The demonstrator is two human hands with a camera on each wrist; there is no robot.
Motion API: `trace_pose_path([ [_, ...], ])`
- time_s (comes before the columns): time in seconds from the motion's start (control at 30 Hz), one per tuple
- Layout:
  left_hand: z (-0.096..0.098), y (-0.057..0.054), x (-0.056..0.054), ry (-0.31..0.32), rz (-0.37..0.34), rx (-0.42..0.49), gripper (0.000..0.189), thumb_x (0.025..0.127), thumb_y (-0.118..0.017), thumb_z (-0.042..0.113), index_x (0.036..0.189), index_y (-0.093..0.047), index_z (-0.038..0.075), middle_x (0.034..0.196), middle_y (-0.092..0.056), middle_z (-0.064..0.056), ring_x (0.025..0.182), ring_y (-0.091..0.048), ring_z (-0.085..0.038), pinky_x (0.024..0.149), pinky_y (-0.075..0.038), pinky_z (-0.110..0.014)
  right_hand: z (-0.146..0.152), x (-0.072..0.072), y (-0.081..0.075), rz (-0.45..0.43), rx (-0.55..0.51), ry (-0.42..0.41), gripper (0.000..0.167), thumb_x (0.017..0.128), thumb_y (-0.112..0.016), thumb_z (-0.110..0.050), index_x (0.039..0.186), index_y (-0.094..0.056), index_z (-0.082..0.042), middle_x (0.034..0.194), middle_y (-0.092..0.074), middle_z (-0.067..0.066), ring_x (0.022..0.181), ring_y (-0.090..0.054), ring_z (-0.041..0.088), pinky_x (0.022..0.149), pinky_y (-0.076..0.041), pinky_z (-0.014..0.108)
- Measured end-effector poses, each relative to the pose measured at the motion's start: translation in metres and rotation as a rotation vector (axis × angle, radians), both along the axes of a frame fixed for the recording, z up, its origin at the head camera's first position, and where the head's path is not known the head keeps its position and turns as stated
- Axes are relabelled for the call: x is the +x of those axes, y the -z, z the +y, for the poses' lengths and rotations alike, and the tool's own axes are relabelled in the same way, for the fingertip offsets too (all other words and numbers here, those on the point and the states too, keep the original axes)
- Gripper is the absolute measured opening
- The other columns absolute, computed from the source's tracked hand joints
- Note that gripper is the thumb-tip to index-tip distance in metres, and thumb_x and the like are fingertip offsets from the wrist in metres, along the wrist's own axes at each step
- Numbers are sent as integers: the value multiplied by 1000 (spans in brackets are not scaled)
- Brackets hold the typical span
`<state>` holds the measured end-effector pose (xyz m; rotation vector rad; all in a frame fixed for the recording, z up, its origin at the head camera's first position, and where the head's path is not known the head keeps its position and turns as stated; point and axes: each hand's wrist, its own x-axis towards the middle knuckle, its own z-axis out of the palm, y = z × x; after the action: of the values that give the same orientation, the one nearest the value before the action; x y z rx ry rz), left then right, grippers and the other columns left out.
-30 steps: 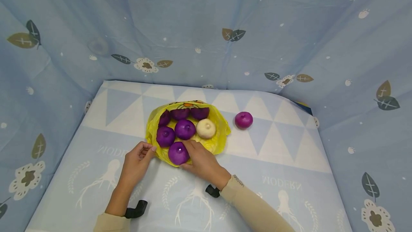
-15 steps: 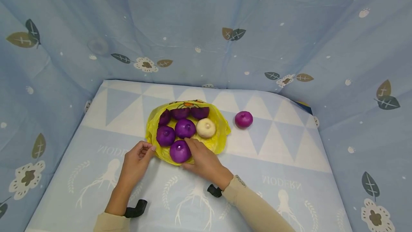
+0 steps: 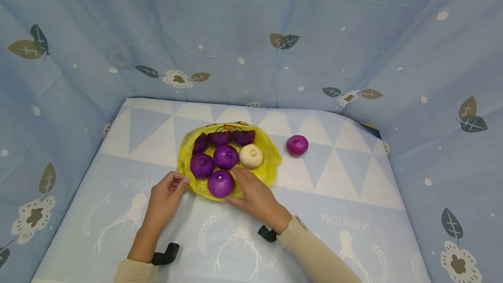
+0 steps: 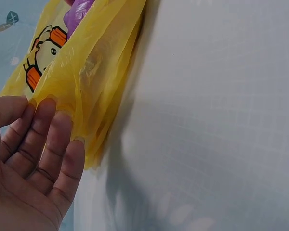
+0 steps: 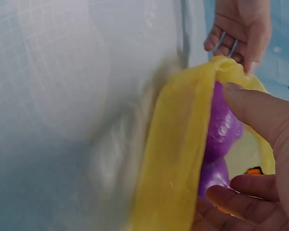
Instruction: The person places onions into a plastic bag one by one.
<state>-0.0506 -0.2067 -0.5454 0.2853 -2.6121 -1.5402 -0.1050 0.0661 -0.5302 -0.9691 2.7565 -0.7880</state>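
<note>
A yellow plastic bag (image 3: 270, 174) with a cartoon print lies mouth up on the table. In it sit several purple onions (image 3: 225, 157) and one white onion (image 3: 251, 156). My left hand (image 3: 167, 198) pinches the bag's left front rim between thumb and fingertips; the left wrist view shows the thin yellow plastic (image 4: 98, 72) at the fingers. Over the front rim reaches my right hand (image 3: 257, 195), thumb and fingers spread, just right of the nearest purple onion (image 3: 221, 184). In the right wrist view, the thumb and fingers stand apart beside the purple onions (image 5: 221, 130).
One more purple onion (image 3: 297, 145) lies on the table to the right of the bag. A patterned cloth (image 3: 334, 195) covers the table. Blue curtains (image 3: 251, 34) hang at the back and both sides. Black camera mounts (image 3: 167, 254) sit at the wrists.
The nearest purple onion has shifted slightly back in the bag. My right hand has let go of it and drawn a little to the right. The left hand keeps its place on the rim.
</note>
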Motion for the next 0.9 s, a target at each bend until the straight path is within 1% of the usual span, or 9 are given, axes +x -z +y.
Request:
trace_pose_path([
  [0.2, 0, 0, 0, -1, -10, 12, 28, 105, -65, 36, 106, -67, 8, 93, -70, -10, 82, -61, -20, 68, -49, -22, 18, 3, -11, 21, -7, 45, 77, 93, -81, -41, 153, -47, -6, 151, -52, 10, 139, -50, 26, 112, -45, 42],
  [0.4, -1, 1, 0, -5, -9, 8, 26, 106, -66, 35, 106, -67, 8, 92, -69, -7, 82, -61, -19, 68, -49, -22, 42, 1, -25, 103, -50, 82, 70, 95, -81, -36, 150, -50, -6, 148, -55, 10, 135, -54, 26, 109, -48, 43],
  [0.57, -1, 3, 0, -7, -6, 2, 25, 105, -66, 36, 106, -67, 10, 92, -69, -5, 82, -62, -19, 67, -50, -22, 61, -3, -37, 209, -81, 113, 67, 92, -84, -31, 145, -54, -2, 141, -60, 15, 129, -59, 31, 107, -49, 46],
  [0.67, -1, 4, -1, -11, 3, 2, 24, 105, -67, 35, 106, -67, 11, 92, -69, -4, 83, -62, -19, 67, -50, -22, 71, -6, -41, 255, -86, 138, 67, 90, -85, -29, 143, -55, -2, 139, -61, 16, 129, -59, 32, 107, -49, 47],
  [0.8, 0, 5, -1, -14, 8, -1, 24, 105, -67, 35, 106, -67, 11, 92, -69, -3, 83, -62, -19, 67, -50, -22, 84, -12, -46, 289, -85, 178, 69, 89, -87, -25, 144, -54, 0, 142, -59, 18, 132, -56, 34, 110, -46, 49],
  [0.9, 0, 5, -1, -15, 4, -4, 25, 105, -66, 35, 106, -67, 11, 92, -69, -4, 82, -62, -18, 67, -50, -22, 93, -18, -47, 292, -82, 211, 73, 88, -87, -23, 147, -51, 2, 145, -55, 20, 135, -52, 36, 112, -43, 51],
])
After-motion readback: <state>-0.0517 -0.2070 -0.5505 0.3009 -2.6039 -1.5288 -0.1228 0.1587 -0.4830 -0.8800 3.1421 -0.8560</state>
